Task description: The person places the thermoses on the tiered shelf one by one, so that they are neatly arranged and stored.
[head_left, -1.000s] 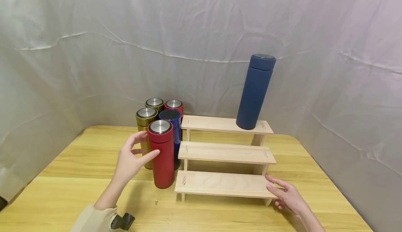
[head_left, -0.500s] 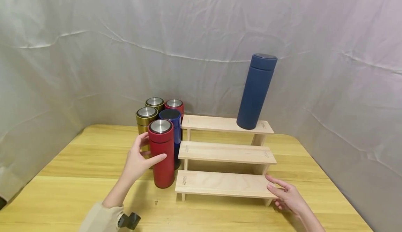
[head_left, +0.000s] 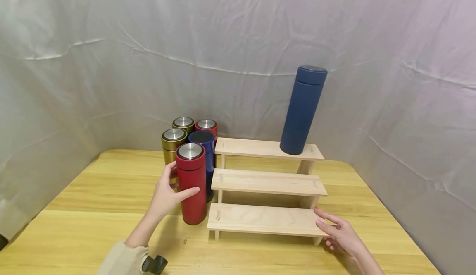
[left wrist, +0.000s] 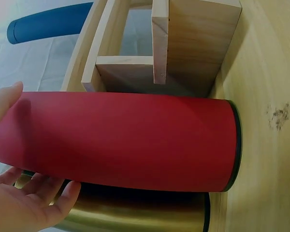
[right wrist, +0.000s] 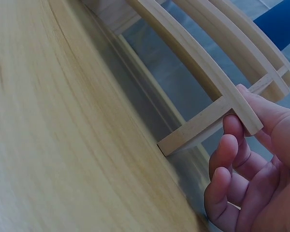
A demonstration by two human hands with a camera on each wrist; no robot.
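Observation:
My left hand (head_left: 166, 195) is wrapped around a matte red thermos (head_left: 194, 202) with a steel lid, which stands upright on the table. Its thumb lies across the near side and its fingers reach behind the left side; the left wrist view shows the thumb (left wrist: 7, 101) and curled fingers on either side of the red body (left wrist: 125, 140). At the lower right, my right hand (head_left: 342, 234) pinches the right end of the bottom step of a three-step wooden display shelf (head_left: 265, 219). The right wrist view shows its fingers (right wrist: 229, 150) curled beneath that board.
Behind the red thermos stand a shiny blue thermos (head_left: 209, 159), two gold thermoses (head_left: 169, 143) and another red one (head_left: 210, 128). A tall matte blue thermos (head_left: 302, 111) stands on the top step's right end. Grey cloth (head_left: 238, 60) hangs around the table.
My left hand has moved right and closed around the front red thermos, its thumb now farther across it. The right hand stays on the shelf end, and the thermoses have not moved.

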